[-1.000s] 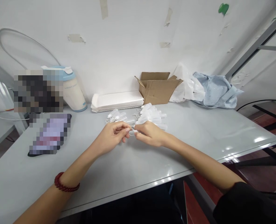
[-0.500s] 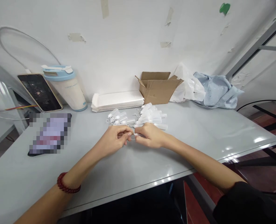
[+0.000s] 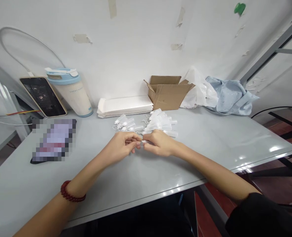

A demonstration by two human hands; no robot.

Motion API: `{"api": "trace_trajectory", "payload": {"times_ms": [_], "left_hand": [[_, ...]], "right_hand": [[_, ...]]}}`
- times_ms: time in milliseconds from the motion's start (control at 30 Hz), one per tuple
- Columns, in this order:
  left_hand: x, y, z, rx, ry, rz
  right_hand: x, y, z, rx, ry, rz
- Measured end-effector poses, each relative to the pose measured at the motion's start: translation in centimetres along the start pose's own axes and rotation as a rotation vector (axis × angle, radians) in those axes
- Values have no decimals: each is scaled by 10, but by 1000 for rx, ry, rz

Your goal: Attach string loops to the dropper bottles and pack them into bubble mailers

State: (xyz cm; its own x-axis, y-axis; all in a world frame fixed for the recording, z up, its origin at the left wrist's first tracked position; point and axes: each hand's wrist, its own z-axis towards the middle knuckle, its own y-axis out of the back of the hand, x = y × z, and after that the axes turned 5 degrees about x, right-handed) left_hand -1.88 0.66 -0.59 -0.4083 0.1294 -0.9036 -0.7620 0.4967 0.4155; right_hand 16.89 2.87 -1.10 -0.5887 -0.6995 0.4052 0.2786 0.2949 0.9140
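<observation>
clear plastic piece (image 3: pixel 142 141), small and partly hidden by fingertips, sits pinched between both hands just above the grey table (image 3: pixel 210 144), near its middle. the left hand (image 3: pixel 122 147) is closed on one end with thumb and forefinger, the other fingers curled under; the right hand (image 3: pixel 159 144) is closed on the other end in the same way, so the two sets of fingertips almost meet around it. what the piece is exactly, and whether it is one part or two being joined, is too small to tell. a red bead bracelet (image 3: pixel 72 196) is on the left wrist. just beyond the hands lie more of the same kind: a larger heap of clear pieces (image 3: pixel 160 123) behind the right hand and a smaller cluster (image 3: pixel 123 122) behind the left. judging from this, the work looks to be somewhere in the middle of a batch, with one piece in hand and many on the table, though which lot is finished and which is waiting cannot be told. further back, against the wall, are a stack of white sheets (image 3: pixel 125 106), an open cardboard box (image 3: pixel 167 93), a white plastic bag (image 3: pixel 197 90) and a crumpled blue cloth (image 3: pixel 231 95). to the left stand a cup with a blue lid (image 3: pixel 70 92) and a phone (image 3: pixel 43 97) leaning beside it.
</observation>
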Motion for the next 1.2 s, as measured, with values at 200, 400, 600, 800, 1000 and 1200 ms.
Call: {"api": "trace_trajectory", "payload": {"times_ms": [200, 400, 600, 800, 1000, 1200], "left_hand": [[-10, 8, -1, -52, 81, -19], [-9, 6, 0, -46, 11, 7], [0, -2, 1, -29, 3, -4], [2, -4, 1, -32, 13, 0], [-2, 4, 1, -48, 16, 11], [-2, 28, 1, -297, 42, 34]], "right_hand": [[0, 3, 0, -34, -20, 27], [2, 4, -1, -35, 2, -7], [3, 2, -2, 5, -10, -28], [2, 0, -1, -2, -1, -44], [0, 1, 1, -31, -27, -13], [-7, 7, 4, -207, -80, 28]]}}
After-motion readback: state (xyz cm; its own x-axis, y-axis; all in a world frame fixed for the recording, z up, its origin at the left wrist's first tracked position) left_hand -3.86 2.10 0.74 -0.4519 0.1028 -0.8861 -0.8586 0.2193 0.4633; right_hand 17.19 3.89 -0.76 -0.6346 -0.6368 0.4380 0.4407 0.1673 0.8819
